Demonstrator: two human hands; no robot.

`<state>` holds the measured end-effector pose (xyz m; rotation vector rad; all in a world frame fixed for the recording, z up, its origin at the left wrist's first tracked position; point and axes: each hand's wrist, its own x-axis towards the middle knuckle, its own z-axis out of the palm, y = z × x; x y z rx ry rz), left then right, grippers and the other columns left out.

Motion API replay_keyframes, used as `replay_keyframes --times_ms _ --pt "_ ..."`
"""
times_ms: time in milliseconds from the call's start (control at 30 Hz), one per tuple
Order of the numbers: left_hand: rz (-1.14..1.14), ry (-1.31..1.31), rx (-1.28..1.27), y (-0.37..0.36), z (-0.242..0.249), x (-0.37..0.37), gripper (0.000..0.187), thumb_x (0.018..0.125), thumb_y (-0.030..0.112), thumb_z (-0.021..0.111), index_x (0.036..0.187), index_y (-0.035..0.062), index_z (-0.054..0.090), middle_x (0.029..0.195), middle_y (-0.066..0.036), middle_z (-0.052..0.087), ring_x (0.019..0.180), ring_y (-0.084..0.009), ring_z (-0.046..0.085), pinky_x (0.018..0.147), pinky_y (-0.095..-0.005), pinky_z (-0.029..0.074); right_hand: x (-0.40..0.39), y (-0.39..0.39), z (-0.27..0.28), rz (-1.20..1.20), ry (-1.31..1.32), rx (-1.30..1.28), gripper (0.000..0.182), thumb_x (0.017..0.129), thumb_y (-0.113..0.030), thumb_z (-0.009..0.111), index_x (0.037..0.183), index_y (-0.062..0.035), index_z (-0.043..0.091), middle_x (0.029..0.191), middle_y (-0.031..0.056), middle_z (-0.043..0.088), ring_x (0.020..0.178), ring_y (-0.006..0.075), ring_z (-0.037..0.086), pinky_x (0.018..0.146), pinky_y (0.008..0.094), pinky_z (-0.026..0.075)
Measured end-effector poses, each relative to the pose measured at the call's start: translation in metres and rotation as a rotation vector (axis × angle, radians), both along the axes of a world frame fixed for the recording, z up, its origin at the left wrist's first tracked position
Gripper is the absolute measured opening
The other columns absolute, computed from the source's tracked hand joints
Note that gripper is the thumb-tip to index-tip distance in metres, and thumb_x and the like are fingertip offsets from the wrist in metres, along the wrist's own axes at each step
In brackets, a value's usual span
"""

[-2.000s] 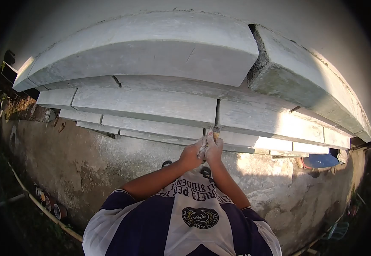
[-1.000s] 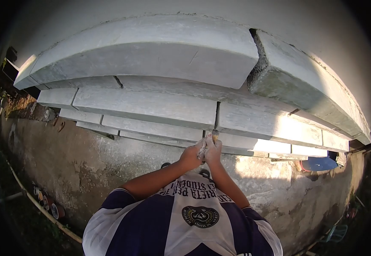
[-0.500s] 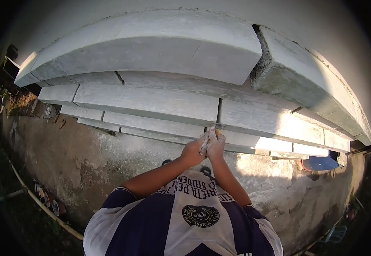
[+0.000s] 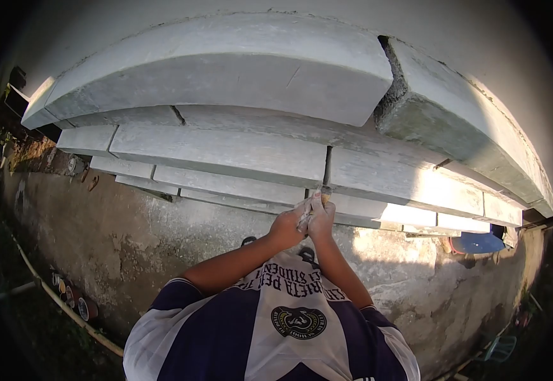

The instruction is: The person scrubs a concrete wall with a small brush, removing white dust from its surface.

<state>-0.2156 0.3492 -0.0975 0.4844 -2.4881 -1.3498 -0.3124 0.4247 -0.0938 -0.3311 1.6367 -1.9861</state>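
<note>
Together, a small pale-handled tool [image 4: 323,192] is gripped by the left hand [image 4: 287,227] and right hand [image 4: 320,218] at the vertical joint [image 4: 326,166] between grey concrete blocks [image 4: 225,152].

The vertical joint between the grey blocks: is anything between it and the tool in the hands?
Nothing visible. The left hand and right hand hold the tool with its tip right at the bottom of the vertical joint.
</note>
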Motion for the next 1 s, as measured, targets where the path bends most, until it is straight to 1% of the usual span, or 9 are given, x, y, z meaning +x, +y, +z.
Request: replay_keyframes --times_ms 167,267,467,567,600,667,767,900,1000 --pt "0.017 0.019 0.004 0.003 -0.007 0.002 0.062 0.082 0.004 0.059 0.143 0.0092 0.046 0.097 -0.027 0.067 0.091 -0.0451 0.066 0.079 -0.048 0.054 -0.004 0.0 -0.014 0.017 -0.008 -0.001 0.048 0.103 -0.036 0.054 0.066 -0.0053 0.055 0.058 0.0026 0.053 0.049 0.0115 0.049 0.047 0.0273 0.038" --pt "0.016 -0.004 -0.061 -0.005 -0.006 -0.009 0.064 0.082 0.004 0.059 0.144 0.0096 0.044 0.096 -0.027 0.067 0.089 -0.0455 0.066 0.078 -0.0483 0.054 -0.003 -0.007 0.025 -0.019 0.004 -0.041 0.047 0.101 -0.033 0.06 0.063 -0.005 0.056 0.055 0.0015 0.053 0.047 0.0106 0.049 0.045 0.0274 0.038" --pt "-0.011 0.05 -0.02 0.0 -0.007 -0.002 0.067 0.081 0.003 0.058 0.146 0.0102 0.042 0.091 -0.026 0.068 0.086 -0.0456 0.066 0.075 -0.0494 0.054 -0.004 -0.001 -0.01 -0.017 -0.016 -0.019 0.048 0.101 -0.033 0.06 0.062 -0.0048 0.056 0.056 0.0017 0.053 0.046 0.0112 0.049 0.044 0.0274 0.037" --pt "-0.009 0.026 -0.07 -0.002 -0.006 -0.006 0.068 0.081 0.003 0.059 0.146 0.0098 0.041 0.091 -0.026 0.068 0.085 -0.0454 0.066 0.075 -0.0493 0.054 -0.006 -0.003 0.02 0.036 0.013 0.008 0.048 0.104 -0.035 0.053 0.066 -0.0051 0.054 0.058 0.0027 0.052 0.048 0.0111 0.049 0.046 0.027 0.037" --pt "-0.006 0.016 -0.095 -0.003 -0.005 -0.007 0.068 0.081 0.003 0.059 0.147 0.0097 0.04 0.092 -0.026 0.068 0.085 -0.0453 0.066 0.075 -0.0493 0.054 -0.002 0.0 0.017 0.021 0.014 0.001 0.048 0.103 -0.034 0.056 0.065 -0.0051 0.055 0.057 0.0023 0.052 0.048 0.0107 0.049 0.046 0.027 0.037" --pt "-0.01 0.027 -0.041 -0.001 -0.01 -0.005 0.066 0.081 0.003 0.059 0.145 0.0091 0.042 0.092 -0.026 0.068 0.086 -0.0455 0.066 0.076 -0.0493 0.054 -0.006 -0.002 0.009 -0.005 0.042 -0.029 0.048 0.1 -0.034 0.061 0.062 -0.0051 0.056 0.056 0.0013 0.053 0.048 0.01 0.049 0.046 0.0268 0.037" --pt "-0.001 0.035 -0.034 -0.002 -0.01 -0.003 0.064 0.081 0.004 0.059 0.144 0.0092 0.044 0.092 -0.026 0.068 0.086 -0.0455 0.066 0.077 -0.0493 0.054 -0.004 -0.003 -0.005 -0.012 -0.033 -0.054 0.048 0.1 -0.033 0.061 0.062 -0.0052 0.056 0.056 0.001 0.053 0.047 0.0098 0.049 0.045 0.027 0.037" --pt "0.033 -0.084 -0.126 -0.003 0.004 -0.009 0.063 0.081 0.004 0.059 0.143 0.0105 0.046 0.093 -0.026 0.068 0.087 -0.0454 0.067 0.077 -0.0491 0.054 -0.003 -0.005 0.017 -0.019 0.018 -0.064 0.047 0.101 -0.032 0.06 0.063 -0.0053 0.056 0.056 0.0012 0.054 0.047 0.0098 0.049 0.045 0.0268 0.037" --pt "0.023 0.048 -0.05 -0.001 -0.01 -0.006 0.063 0.082 0.005 0.06 0.143 0.0111 0.046 0.092 -0.025 0.069 0.086 -0.0453 0.067 0.076 -0.0489 0.054 -0.007 -0.007 0.004 0.002 0.005 -0.108 0.047 0.101 -0.032 0.06 0.063 -0.0055 0.056 0.056 0.0018 0.054 0.047 0.0102 0.05 0.045 0.0266 0.038"
